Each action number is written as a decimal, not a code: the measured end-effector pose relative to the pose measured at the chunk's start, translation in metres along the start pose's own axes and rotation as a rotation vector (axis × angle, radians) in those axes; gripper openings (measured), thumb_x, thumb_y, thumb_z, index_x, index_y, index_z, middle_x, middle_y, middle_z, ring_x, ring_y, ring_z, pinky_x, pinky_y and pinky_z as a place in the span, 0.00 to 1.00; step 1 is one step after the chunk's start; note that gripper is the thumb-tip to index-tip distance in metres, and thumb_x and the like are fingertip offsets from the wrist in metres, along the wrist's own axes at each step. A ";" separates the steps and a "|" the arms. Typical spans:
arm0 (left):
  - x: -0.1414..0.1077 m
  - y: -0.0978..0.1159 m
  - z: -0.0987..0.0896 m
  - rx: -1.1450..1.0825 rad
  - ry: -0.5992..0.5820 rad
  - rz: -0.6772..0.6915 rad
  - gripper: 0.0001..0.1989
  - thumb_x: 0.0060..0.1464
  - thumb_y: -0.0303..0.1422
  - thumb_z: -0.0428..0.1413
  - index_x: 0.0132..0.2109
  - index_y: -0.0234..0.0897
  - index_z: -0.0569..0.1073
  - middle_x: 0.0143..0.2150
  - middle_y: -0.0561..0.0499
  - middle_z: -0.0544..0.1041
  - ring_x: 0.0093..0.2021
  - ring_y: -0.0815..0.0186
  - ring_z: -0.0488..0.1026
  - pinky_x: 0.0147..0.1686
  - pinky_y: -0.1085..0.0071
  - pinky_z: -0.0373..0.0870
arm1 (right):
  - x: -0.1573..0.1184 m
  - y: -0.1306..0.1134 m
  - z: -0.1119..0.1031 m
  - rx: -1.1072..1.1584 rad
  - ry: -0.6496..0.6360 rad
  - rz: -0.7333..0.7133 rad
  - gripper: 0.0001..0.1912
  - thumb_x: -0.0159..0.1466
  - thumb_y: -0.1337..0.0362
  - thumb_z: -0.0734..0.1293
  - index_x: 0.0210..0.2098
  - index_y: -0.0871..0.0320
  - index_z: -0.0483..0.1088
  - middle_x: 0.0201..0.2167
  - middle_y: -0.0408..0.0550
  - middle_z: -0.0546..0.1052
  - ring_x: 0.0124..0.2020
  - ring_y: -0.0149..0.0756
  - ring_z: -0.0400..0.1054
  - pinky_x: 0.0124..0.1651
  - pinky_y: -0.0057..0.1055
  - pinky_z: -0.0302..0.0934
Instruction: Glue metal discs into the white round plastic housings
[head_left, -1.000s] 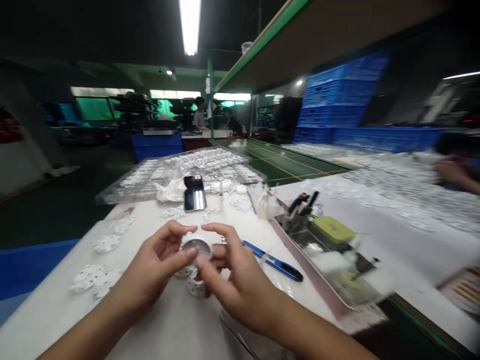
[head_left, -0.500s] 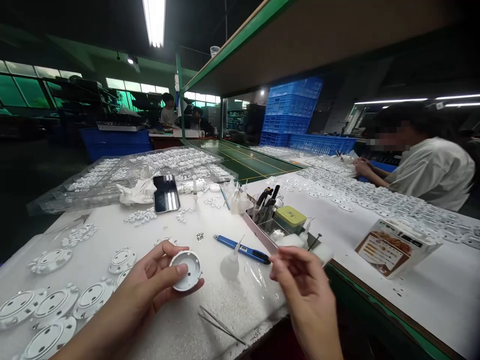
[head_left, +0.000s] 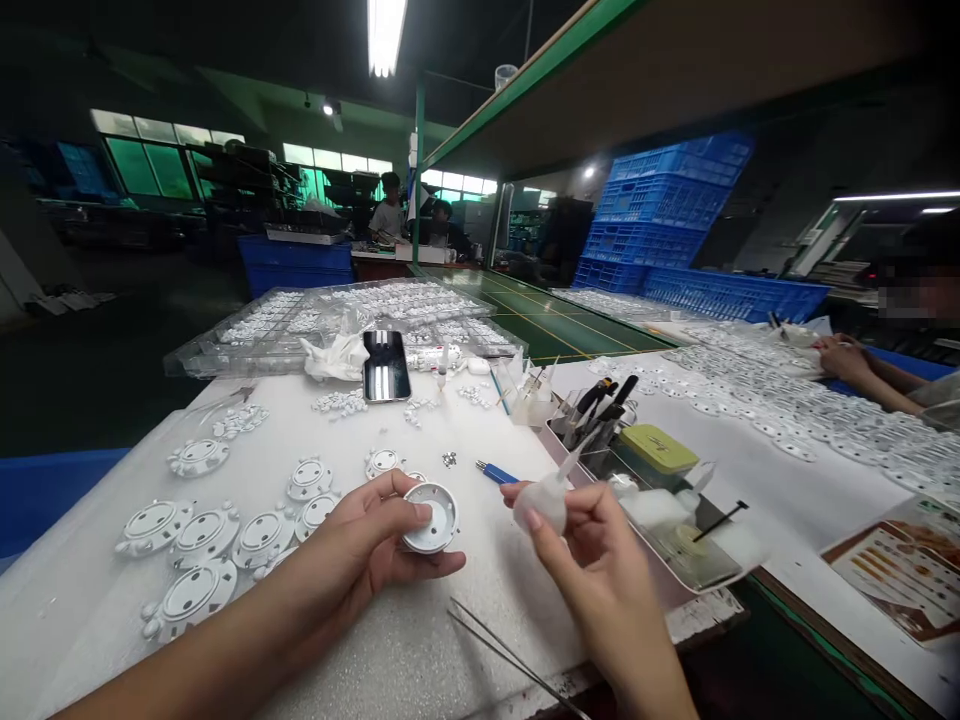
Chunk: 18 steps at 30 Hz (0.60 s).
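Pinched between thumb and fingers of my left hand is a round white part, shallow like a cup, with small holes in its face. My right hand grips a small translucent squeeze bottle with a thin nozzle pointing up and to the right. The bottle is a little to the right of the round part, apart from it. Tweezers lie on the white table below both hands. Behind the bottle, a blue pen-like tool is partly hidden.
Several white round parts lie at left. A phone, small white pieces and clear trays stand further back. At right are a tool box, a printed carton and a co-worker's hands.
My right hand has picked up the squeeze bottle from the table and raised it. The view has turned left, so the scene appears shifted right. The left hand still holds the round part.
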<state>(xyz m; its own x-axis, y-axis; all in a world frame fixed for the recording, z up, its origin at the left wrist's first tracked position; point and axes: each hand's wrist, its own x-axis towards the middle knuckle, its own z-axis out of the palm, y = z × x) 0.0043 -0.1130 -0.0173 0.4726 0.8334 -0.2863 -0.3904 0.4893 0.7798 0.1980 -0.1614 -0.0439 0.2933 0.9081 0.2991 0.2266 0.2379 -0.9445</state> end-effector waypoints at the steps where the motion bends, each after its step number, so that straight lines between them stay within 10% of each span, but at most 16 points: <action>1: 0.000 0.000 -0.001 -0.007 -0.010 -0.008 0.04 0.56 0.22 0.56 0.35 0.33 0.71 0.35 0.51 0.72 0.35 0.69 0.69 0.45 0.59 0.78 | 0.002 -0.007 0.002 0.044 0.015 -0.032 0.13 0.62 0.54 0.69 0.37 0.54 0.64 0.40 0.49 0.79 0.45 0.39 0.73 0.47 0.33 0.67; 7: 0.001 0.003 -0.001 -0.058 -0.009 -0.005 0.03 0.57 0.23 0.56 0.36 0.33 0.72 0.36 0.51 0.72 0.35 0.70 0.70 0.44 0.60 0.79 | 0.010 -0.033 0.020 0.188 0.151 -0.191 0.17 0.62 0.55 0.70 0.48 0.51 0.67 0.25 0.40 0.76 0.28 0.31 0.72 0.34 0.25 0.67; 18: -0.002 0.004 -0.003 -0.081 -0.064 -0.022 0.04 0.55 0.21 0.56 0.34 0.32 0.70 0.34 0.51 0.73 0.33 0.69 0.71 0.42 0.60 0.79 | -0.001 0.008 0.011 -0.024 0.050 -0.048 0.15 0.62 0.54 0.69 0.45 0.52 0.66 0.43 0.48 0.78 0.45 0.40 0.74 0.45 0.33 0.70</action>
<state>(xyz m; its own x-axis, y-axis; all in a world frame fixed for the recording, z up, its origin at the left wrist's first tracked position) -0.0001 -0.1118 -0.0153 0.5306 0.8053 -0.2645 -0.4409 0.5287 0.7253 0.1892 -0.1565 -0.0528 0.3276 0.8772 0.3510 0.2637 0.2719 -0.9255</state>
